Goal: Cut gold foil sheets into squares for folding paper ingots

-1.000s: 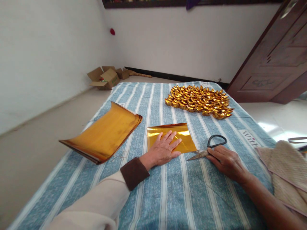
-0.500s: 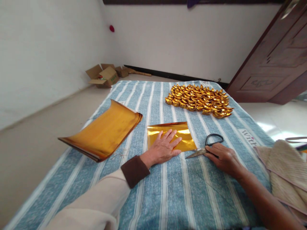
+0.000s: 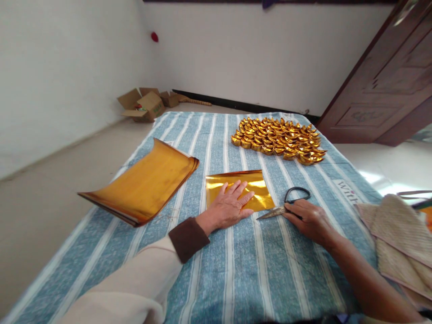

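Observation:
My left hand [image 3: 229, 208] lies flat, fingers spread, on a shiny gold foil sheet [image 3: 262, 193], which rests on the striped cloth. My right hand [image 3: 308, 220] grips a pair of scissors [image 3: 276, 212] with dark handles. Their blades look closed and point left, close to the sheet's near right corner; whether they touch it I cannot tell. Off to the left is a stack of larger gold sheets [image 3: 145, 184] with curled edges. Farther back on the right, many folded gold foil ingots [image 3: 276, 139] sit packed together in rows.
A blue and white striped cloth [image 3: 209, 279] covers the table. At the right edge lies a beige ribbed fabric [image 3: 401, 234]. Open cardboard boxes [image 3: 145, 105] stand on the floor by the far left corner. A brown door [image 3: 378, 85] is at the right.
My right hand has shifted slightly left with the scissors. My left hand stays flat on the foil sheet. The whole view has moved a little.

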`<state>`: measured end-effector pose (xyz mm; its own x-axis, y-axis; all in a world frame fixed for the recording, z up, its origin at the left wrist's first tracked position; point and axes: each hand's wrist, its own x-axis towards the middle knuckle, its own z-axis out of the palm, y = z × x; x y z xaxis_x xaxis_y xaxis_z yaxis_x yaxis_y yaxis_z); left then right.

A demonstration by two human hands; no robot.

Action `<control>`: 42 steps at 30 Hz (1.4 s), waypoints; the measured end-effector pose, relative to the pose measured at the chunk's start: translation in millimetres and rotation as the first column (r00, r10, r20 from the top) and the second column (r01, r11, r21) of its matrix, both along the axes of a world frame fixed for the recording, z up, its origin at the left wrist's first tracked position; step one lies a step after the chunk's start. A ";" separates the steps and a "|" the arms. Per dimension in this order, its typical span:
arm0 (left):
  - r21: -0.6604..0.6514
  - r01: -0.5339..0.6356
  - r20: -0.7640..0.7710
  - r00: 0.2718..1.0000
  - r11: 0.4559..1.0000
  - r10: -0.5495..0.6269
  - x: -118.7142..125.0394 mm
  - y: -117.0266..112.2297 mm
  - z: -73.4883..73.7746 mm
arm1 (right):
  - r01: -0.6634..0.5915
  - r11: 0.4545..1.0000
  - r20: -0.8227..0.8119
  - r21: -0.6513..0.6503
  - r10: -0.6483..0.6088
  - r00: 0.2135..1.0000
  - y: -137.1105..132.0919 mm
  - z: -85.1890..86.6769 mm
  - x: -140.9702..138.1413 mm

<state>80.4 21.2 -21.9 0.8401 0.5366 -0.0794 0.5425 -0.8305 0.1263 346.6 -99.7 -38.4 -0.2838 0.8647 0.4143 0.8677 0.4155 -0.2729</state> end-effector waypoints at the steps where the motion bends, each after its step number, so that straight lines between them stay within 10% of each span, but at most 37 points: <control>1: 0.002 -0.001 0.000 1.000 1.000 0.001 0.0 -0.1 0.2 | -0.004 1.000 0.008 0.003 0.004 1.000 0.1 0.3 -0.5; 42: -0.001 0.013 0.047 0.999 1.000 -0.013 43.0 20.6 -10.2 | -0.010 0.999 0.068 0.037 0.008 0.998 22.3 0.4 29.3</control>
<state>123.4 41.8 -32.1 0.8497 0.5258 -0.0399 0.5252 -0.8372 0.1525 375.9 -77.4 -37.9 -0.3199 0.8464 0.4258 0.8798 0.4321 -0.1980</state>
